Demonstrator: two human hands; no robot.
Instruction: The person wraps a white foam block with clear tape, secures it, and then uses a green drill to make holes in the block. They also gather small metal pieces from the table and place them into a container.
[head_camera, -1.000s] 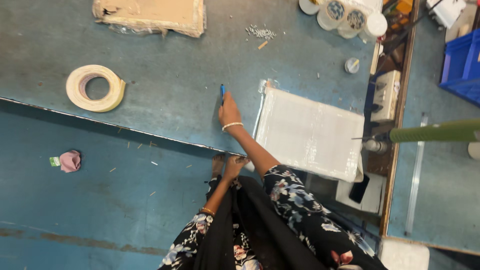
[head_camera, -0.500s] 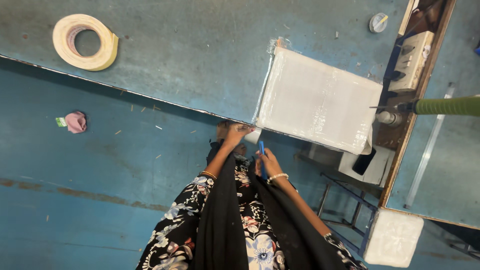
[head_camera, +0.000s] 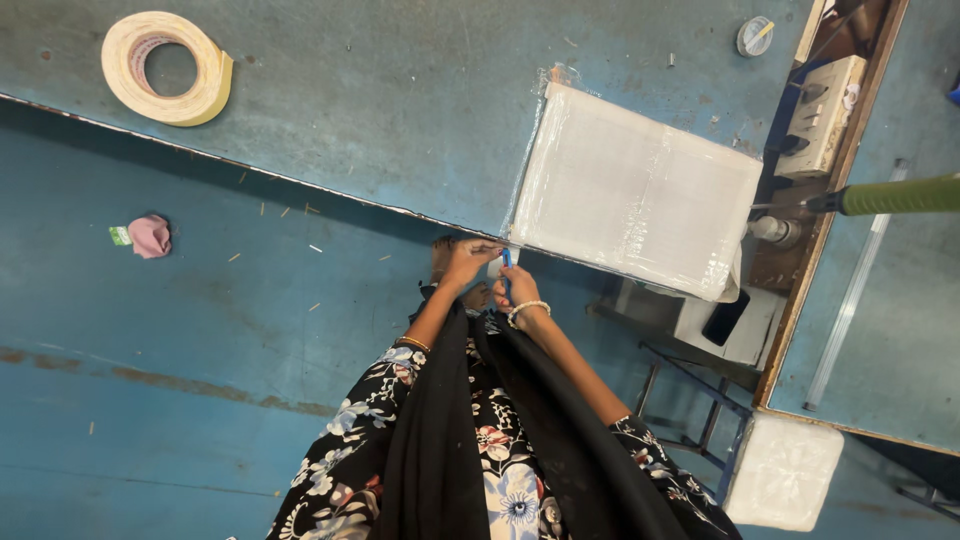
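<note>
Both hands meet at the near corner of a plastic-wrapped white panel (head_camera: 640, 205), a blue tool (head_camera: 507, 262) between them.

The right hand (head_camera: 520, 290) is clenched round the blue tool, perhaps a cutter, its tip at the film on the panel's corner at the table (head_camera: 380, 110) edge. The left hand (head_camera: 468, 260), just beside it, pinches what looks like the loose film there. Well beyond the grip to the left lies a tape roll (head_camera: 165, 68) on the table; a pink scrap (head_camera: 150, 236) sits on the floor below it.
</note>
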